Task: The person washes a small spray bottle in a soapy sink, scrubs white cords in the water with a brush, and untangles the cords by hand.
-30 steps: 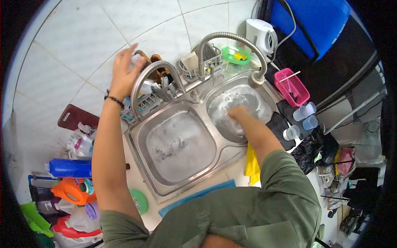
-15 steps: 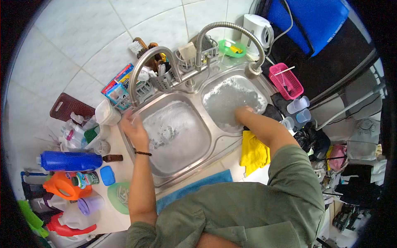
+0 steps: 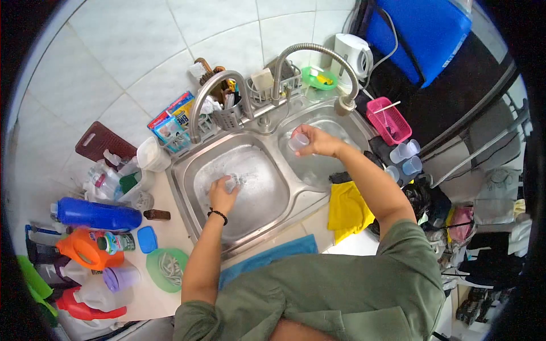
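Observation:
My right hand (image 3: 319,142) is closed on a small clear cup (image 3: 298,142), held above the water of the right sink basin (image 3: 318,170). Over the left sink basin (image 3: 256,199), my left hand (image 3: 223,194) is lowered toward its left side, with a small clear object between the fingers that I cannot make out. Shallow water and dark specks show on that basin's floor. A curved faucet (image 3: 207,91) and a flexible spout (image 3: 310,46) arch over the sink.
Several clear cups (image 3: 412,165) stand right of the sink beside a pink basket (image 3: 389,120). A yellow cloth (image 3: 348,213) and a blue towel (image 3: 270,261) lie at the front. Left are a blue bottle (image 3: 98,214) and a green bowl (image 3: 166,269).
My right hand has come up out of the water with a clear cup. My left hand has moved from beside the faucet down over the left basin.

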Tool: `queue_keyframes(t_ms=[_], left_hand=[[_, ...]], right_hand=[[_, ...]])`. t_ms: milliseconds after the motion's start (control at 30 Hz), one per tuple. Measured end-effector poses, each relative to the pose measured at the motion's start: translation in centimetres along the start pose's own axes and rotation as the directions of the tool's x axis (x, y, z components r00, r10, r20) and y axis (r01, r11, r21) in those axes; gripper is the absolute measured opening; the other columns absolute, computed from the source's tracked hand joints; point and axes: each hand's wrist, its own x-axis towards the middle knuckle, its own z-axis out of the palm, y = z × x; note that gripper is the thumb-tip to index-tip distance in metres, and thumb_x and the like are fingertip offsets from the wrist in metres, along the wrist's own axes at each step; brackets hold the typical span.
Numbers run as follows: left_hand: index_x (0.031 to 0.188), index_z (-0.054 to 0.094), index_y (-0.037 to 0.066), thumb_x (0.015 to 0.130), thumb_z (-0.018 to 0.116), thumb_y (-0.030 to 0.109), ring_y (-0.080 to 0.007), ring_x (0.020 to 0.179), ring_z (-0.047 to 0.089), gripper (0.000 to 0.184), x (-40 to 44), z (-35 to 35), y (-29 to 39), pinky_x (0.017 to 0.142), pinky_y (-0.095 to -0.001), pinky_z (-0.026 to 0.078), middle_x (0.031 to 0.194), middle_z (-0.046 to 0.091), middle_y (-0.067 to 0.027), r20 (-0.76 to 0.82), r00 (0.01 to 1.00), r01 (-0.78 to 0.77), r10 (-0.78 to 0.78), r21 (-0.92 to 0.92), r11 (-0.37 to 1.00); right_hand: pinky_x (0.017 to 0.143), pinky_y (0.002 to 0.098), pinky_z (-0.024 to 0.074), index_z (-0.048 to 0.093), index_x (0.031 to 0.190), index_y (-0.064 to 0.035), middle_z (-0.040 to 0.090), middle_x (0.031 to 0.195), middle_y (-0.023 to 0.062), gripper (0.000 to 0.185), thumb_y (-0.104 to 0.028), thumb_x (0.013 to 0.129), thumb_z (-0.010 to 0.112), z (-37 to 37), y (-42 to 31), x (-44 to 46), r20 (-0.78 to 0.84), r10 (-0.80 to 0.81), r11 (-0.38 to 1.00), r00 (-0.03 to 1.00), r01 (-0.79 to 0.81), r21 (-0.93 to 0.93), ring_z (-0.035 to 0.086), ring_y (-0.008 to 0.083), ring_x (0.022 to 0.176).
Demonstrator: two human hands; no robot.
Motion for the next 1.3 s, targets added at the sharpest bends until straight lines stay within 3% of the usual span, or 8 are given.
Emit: queue_keyframes(t_ms=[167, 367, 467, 733, 967, 1067, 1167, 1300], left_hand=[[0.128, 0.047, 0.010, 0.071, 0.067, 0.045, -0.0363, 0.118, 0.046, 0.070, -1.1, 2.6, -2.7, 0.097, -0.0444, 0.039, 0.124, 0.050, -0.0241, 0.233, 0.956, 0.089, -0.176, 0.341, 0.936], [0.125, 0.051, 0.012, 0.072, 0.066, 0.041, -0.0379, 0.114, 0.050, 0.063, -2.6, 1.3, -1.5, 0.100, -0.0449, 0.037, 0.115, 0.058, -0.0217, 0.808, 0.589, -0.330, -0.030, 0.274, 0.904], [0.133, 0.044, 0.013, 0.067, 0.068, 0.043, -0.0352, 0.118, 0.046, 0.077, -1.7, 1.5, -2.4, 0.099, -0.0405, 0.039, 0.124, 0.051, -0.0208, 0.785, 0.615, -0.199, -0.067, 0.237, 0.951], [0.129, 0.045, 0.008, 0.071, 0.068, 0.036, -0.0355, 0.118, 0.047, 0.069, -0.5, 4.0, -6.9, 0.098, -0.0409, 0.039, 0.121, 0.053, -0.0224, 0.425, 0.841, 0.178, -0.335, 0.368, 0.913], [0.123, 0.048, 0.001, 0.068, 0.066, 0.032, -0.0374, 0.114, 0.051, 0.066, 2.2, 4.2, -6.3, 0.096, -0.0412, 0.041, 0.122, 0.053, -0.0229, 0.133, 0.856, 0.479, -0.499, 0.159, 0.864], [0.116, 0.055, -0.001, 0.072, 0.058, 0.030, -0.0365, 0.111, 0.054, 0.054, 4.9, 10.6, -10.9, 0.094, -0.0427, 0.042, 0.120, 0.055, -0.0230, 0.261, 0.897, 0.261, -0.358, 0.341, 0.903], [0.106, 0.063, -0.001, 0.077, 0.050, 0.027, -0.0355, 0.106, 0.057, 0.042, 6.9, 11.8, -7.4, 0.091, -0.0428, 0.044, 0.117, 0.058, -0.0219, 0.599, 0.710, 0.053, -0.370, 0.478, 0.877], [0.107, 0.064, 0.002, 0.081, 0.049, 0.024, -0.0321, 0.106, 0.057, 0.037, 4.3, 12.7, -0.1, 0.089, -0.0428, 0.045, 0.117, 0.059, -0.0190, 0.790, 0.611, -0.462, -0.044, 0.401, 0.791]], right_hand=[[0.083, 0.0389, 0.0489, 0.057, 0.111, -0.0097, 0.065, 0.099, 0.0133, 0.052, -0.027, 0.066, 0.078, 2.6, -2.6, -1.6, -0.206, -0.093, 0.806, 0.974, -0.048, -0.590, 0.062, 0.0307, 0.094], [0.088, 0.0416, 0.0462, 0.057, 0.117, -0.0129, 0.062, 0.109, 0.0172, 0.056, -0.029, 0.067, 0.076, 3.8, -2.5, -2.2, -0.332, -0.027, 0.815, 0.943, -0.171, -0.554, 0.058, 0.0351, 0.102], [0.089, 0.0416, 0.0453, 0.057, 0.116, -0.0099, 0.061, 0.110, 0.0199, 0.055, -0.029, 0.068, 0.076, 0.9, -0.9, -1.5, -0.560, 0.140, 0.844, 0.816, -0.394, -0.363, 0.058, 0.0358, 0.104], [0.080, 0.0448, 0.0474, 0.058, 0.107, -0.0082, 0.062, 0.105, 0.0176, 0.047, -0.037, 0.073, 0.070, -7.5, 4.6, 1.2, -0.833, -0.233, 0.811, 0.501, -0.373, -0.451, 0.060, 0.0350, 0.096], [0.083, 0.0450, 0.0411, 0.052, 0.117, -0.0109, 0.059, 0.104, 0.0114, 0.037, -0.030, 0.085, 0.048, -18.0, 9.1, 3.0, -0.737, -0.270, 0.155, 0.619, -0.728, -0.668, 0.056, 0.0280, 0.100], [0.091, 0.0444, 0.0361, 0.050, 0.122, -0.0098, 0.049, 0.126, 0.0135, 0.042, -0.029, 0.084, 0.048, -18.7, 9.0, 3.3, -0.807, -0.097, 0.290, 0.582, -0.759, -0.583, 0.049, 0.0293, 0.110], [0.094, 0.0491, 0.0338, 0.038, 0.136, -0.0122, 0.033, 0.140, 0.0168, 0.058, -0.030, 0.082, 0.051, -17.2, 8.5, 2.6, -0.655, -0.382, -0.032, 0.652, -0.718, -0.696, 0.047, 0.0354, 0.109], [0.098, 0.0515, 0.0306, 0.038, 0.137, -0.0134, 0.038, 0.137, 0.0200, 0.063, -0.029, 0.079, 0.058, -13.2, 6.3, 1.0, -0.486, -0.502, 0.075, 0.715, -0.524, -0.848, 0.040, 0.0381, 0.121]])
